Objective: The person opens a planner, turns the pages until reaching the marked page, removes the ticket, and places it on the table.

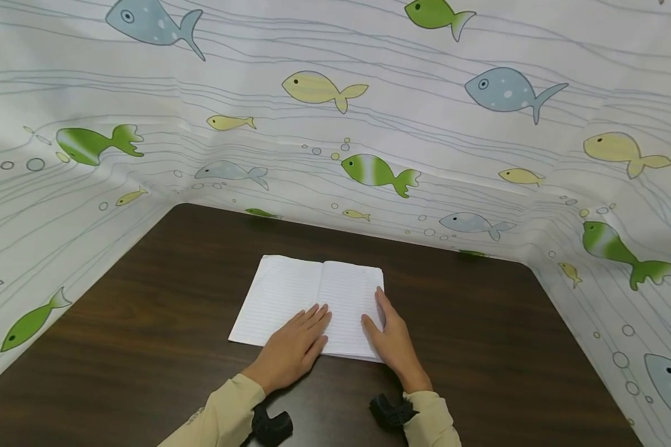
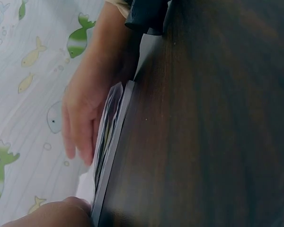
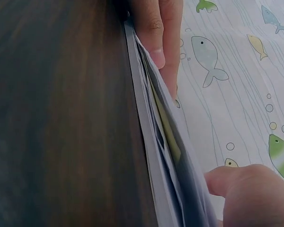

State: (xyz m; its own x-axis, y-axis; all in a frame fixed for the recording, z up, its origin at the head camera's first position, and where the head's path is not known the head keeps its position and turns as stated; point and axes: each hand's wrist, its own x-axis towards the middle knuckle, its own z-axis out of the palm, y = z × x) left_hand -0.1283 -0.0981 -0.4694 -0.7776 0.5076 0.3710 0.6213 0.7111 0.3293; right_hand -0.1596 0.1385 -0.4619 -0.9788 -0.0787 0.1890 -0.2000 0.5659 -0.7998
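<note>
A notebook [image 1: 291,292] with white lined pages lies spread on the dark table. My left hand [image 1: 293,349] rests palm down across its lower middle near the fold, fingers straight and pointing up the pages. At the right edge is my right hand [image 1: 396,344], its thumb over the right page and its index finger extended along that edge. Seen low in the right wrist view, the stacked page edges [image 3: 168,161] are slightly parted, with a yellowish strip among them. The right hand's other fingers are mostly hidden in the head view.
Dark wood-grain table [image 1: 145,298] surrounds the notebook. White sheeting [image 1: 313,136] printed with fish and wavy lines rises behind and at both sides. Each wrist wears a black device [image 1: 391,411] beside a pale yellow sleeve [image 1: 223,410].
</note>
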